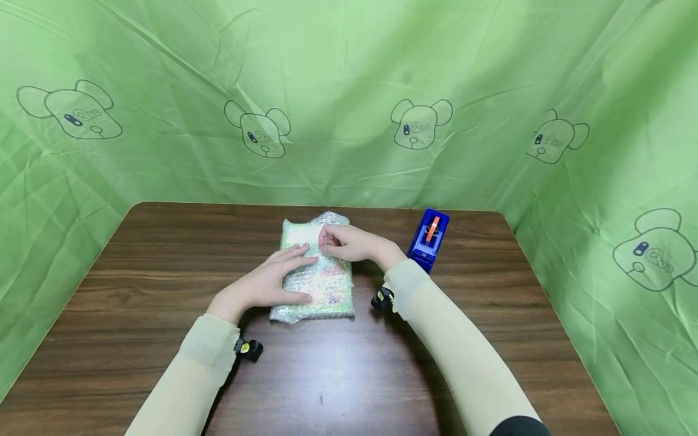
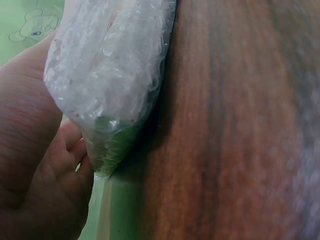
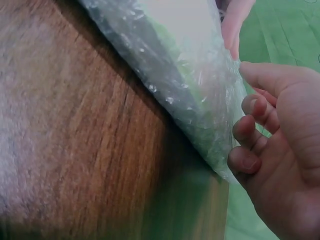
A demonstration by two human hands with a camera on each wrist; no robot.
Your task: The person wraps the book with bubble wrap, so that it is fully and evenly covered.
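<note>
A dark brown wood-grain desk (image 1: 136,290) with rounded far corners fills the lower part of the head view. On it, towards the far right, stands a blue tape dispenser (image 1: 429,240) with an orange part on top. A green cloth backdrop (image 1: 349,72), creased and printed with outlined bear heads, hangs behind and along both sides of the desk; 5 bear heads show in the head view.

No words or numbers could be read; the green fabric backdrop (image 1: 349,72) carried only outlined bear-head drawings (image 1: 421,124) with illegible marks.
</note>
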